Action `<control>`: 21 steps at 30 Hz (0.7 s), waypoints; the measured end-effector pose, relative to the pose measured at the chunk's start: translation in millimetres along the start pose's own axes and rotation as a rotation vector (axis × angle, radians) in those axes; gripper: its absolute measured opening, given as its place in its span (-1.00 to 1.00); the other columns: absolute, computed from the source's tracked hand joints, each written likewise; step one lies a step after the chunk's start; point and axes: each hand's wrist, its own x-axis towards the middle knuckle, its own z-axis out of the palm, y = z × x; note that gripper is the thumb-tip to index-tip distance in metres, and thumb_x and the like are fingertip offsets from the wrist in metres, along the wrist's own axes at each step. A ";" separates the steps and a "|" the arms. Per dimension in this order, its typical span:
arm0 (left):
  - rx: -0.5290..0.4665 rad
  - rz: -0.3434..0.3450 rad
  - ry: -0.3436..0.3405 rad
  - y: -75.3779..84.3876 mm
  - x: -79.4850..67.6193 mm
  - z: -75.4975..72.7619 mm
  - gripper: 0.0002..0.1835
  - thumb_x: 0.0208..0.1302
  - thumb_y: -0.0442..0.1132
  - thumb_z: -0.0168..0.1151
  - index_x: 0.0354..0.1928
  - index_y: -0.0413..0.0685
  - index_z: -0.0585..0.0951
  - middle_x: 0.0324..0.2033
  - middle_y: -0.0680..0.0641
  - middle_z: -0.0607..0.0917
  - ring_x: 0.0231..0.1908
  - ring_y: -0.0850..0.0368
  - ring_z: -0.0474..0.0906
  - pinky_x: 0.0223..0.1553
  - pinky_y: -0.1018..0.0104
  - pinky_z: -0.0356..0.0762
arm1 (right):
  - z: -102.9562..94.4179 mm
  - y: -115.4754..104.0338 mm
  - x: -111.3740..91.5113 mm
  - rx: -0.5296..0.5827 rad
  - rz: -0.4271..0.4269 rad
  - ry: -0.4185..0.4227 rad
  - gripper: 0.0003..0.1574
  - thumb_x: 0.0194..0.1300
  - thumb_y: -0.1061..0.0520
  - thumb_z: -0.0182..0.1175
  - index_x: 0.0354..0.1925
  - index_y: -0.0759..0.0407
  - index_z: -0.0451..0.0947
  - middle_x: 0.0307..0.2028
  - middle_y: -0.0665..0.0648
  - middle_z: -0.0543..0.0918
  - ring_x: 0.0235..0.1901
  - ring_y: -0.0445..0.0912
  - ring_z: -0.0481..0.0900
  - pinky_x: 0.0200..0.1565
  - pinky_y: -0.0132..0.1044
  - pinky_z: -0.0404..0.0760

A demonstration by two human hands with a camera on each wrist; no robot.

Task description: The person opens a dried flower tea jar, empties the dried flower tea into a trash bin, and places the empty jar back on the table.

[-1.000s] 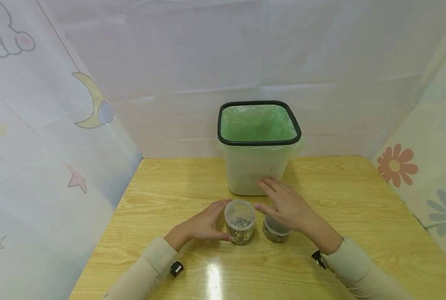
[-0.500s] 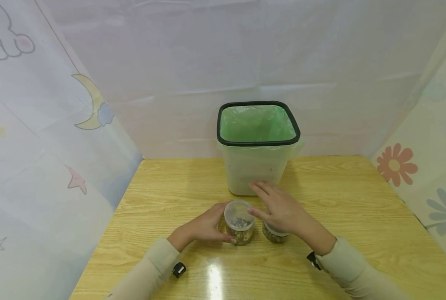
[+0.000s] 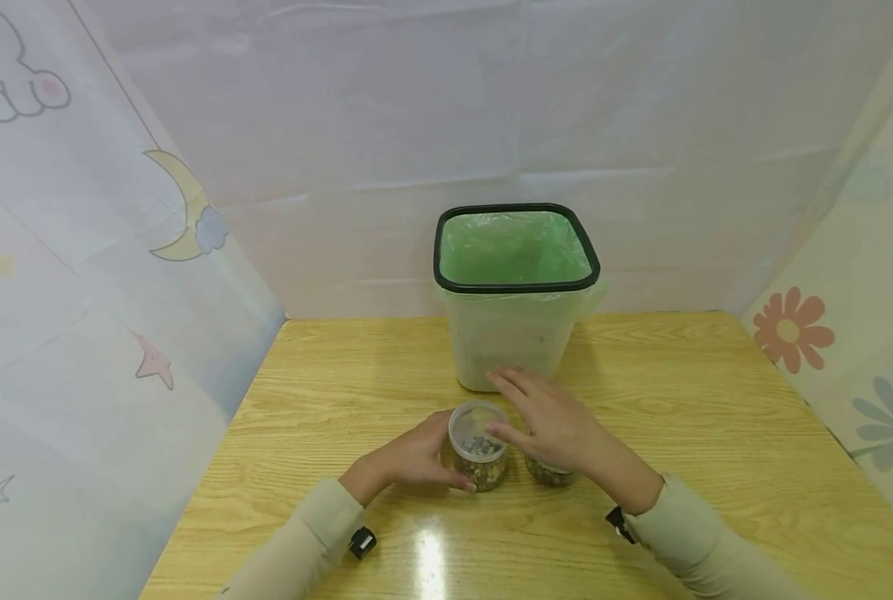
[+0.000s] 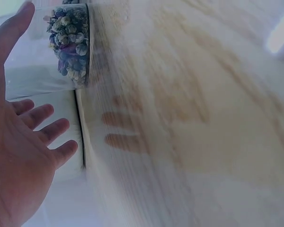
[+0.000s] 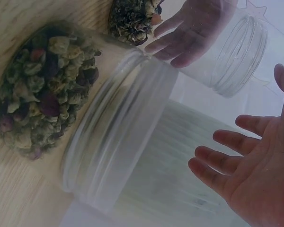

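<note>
Two clear jars of dried flower buds stand side by side on the table. My left hand [image 3: 414, 454] is beside the left jar [image 3: 482, 471], thumb in front and fingers reaching along its far side. In the left wrist view the fingers of the left hand [image 4: 26, 156] are spread and relaxed, with that jar [image 4: 68, 47] beyond the thumb. My right hand [image 3: 555, 421] hovers over the right jar [image 3: 550, 475], its thumb overlapping the left jar's top. From the right wrist, the nearer jar [image 5: 52, 90] wears a frosted lid [image 5: 144, 127]; the farther jar [image 5: 236, 52] shows a bare threaded rim. The right hand's fingers [image 5: 222, 161] are extended, holding nothing.
A white bin [image 3: 502, 333] with a black rim and green liner stands just behind the jars, near the right fingertips. The wooden table [image 3: 326, 367] is bounded by hung sheets [image 3: 371, 108] at the back and both sides.
The right hand has shifted left and slightly towards me, so its thumb now overlaps the left jar. The left hand has edged right along its jar. Both jars stay about where they were.
</note>
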 end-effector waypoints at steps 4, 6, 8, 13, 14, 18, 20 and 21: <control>0.008 -0.014 0.003 -0.7 0.9 1.2 0.15 -0.02 0.14 0.61 0.56 0.19 0.14 0.34 0.19 0.45 0.32 0.18 0.39 0.39 0.01 0.32 | 1.8 -2.5 0.6 -0.011 -0.005 -0.003 -0.03 0.44 -0.45 0.02 0.52 0.12 0.23 0.44 0.20 0.37 0.40 0.19 0.34 0.36 0.16 0.37; 0.013 -0.014 0.004 -1.0 1.1 1.9 0.15 -0.02 0.16 0.61 0.56 0.26 0.13 0.34 0.22 0.44 0.32 0.22 0.38 0.40 0.03 0.32 | 2.7 -4.0 0.7 -0.014 -0.007 -0.009 -0.02 0.44 -0.46 0.00 0.53 0.10 0.22 0.45 0.18 0.36 0.41 0.18 0.34 0.36 0.15 0.37; 0.007 -0.008 0.005 -1.0 1.8 2.6 0.14 -0.02 0.16 0.61 0.55 0.30 0.12 0.32 0.24 0.45 0.31 0.25 0.38 0.39 0.07 0.33 | 3.1 -5.8 1.0 -0.014 -0.010 -0.015 -0.01 0.44 -0.47 -0.01 0.54 0.10 0.21 0.45 0.18 0.35 0.41 0.17 0.33 0.36 0.14 0.37; -0.027 -0.042 0.005 0.1 1.4 4.4 0.18 -0.04 0.20 0.60 0.56 0.12 0.13 0.29 0.15 0.50 0.31 0.18 0.39 0.38 0.05 0.35 | 3.7 -11.2 1.9 -0.002 -0.031 -0.021 -0.02 0.44 -0.46 0.00 0.53 0.10 0.22 0.45 0.18 0.36 0.41 0.16 0.33 0.37 0.11 0.37; -0.025 -0.060 0.006 0.1 0.8 4.9 0.20 -0.04 0.22 0.59 0.57 0.08 0.12 0.30 0.12 0.50 0.32 0.15 0.38 0.39 0.02 0.34 | 3.7 -12.3 2.0 0.000 -0.036 -0.020 -0.02 0.44 -0.46 0.00 0.54 0.09 0.22 0.45 0.18 0.36 0.41 0.16 0.34 0.37 0.11 0.38; -0.026 -0.088 0.009 0.1 -0.5 7.3 0.23 -0.03 0.23 0.58 0.57 -0.05 0.10 0.34 -0.04 0.48 0.34 0.06 0.38 0.38 -0.03 0.34 | 6.4 -15.1 1.8 -0.001 -0.051 -0.026 -0.02 0.45 -0.49 -0.05 0.55 0.04 0.20 0.46 0.15 0.35 0.41 0.14 0.34 0.36 0.10 0.39; -0.031 -0.085 0.010 0.2 -0.4 8.4 0.21 -0.02 0.21 0.58 0.57 -0.02 0.09 0.35 -0.08 0.47 0.32 0.07 0.41 0.36 0.00 0.38 | 8.4 -15.8 1.9 -0.002 -0.057 -0.031 -0.03 0.45 -0.50 -0.08 0.55 0.02 0.20 0.46 0.14 0.35 0.42 0.13 0.33 0.37 0.09 0.38; -0.033 -0.081 0.011 0.3 -0.1 9.0 0.20 -0.01 0.20 0.57 0.56 0.00 0.09 0.35 -0.09 0.47 0.31 0.07 0.42 0.35 0.01 0.39 | 9.5 -16.0 2.0 -0.004 -0.062 -0.033 -0.03 0.45 -0.50 -0.09 0.55 0.02 0.20 0.46 0.14 0.35 0.42 0.12 0.33 0.37 0.08 0.38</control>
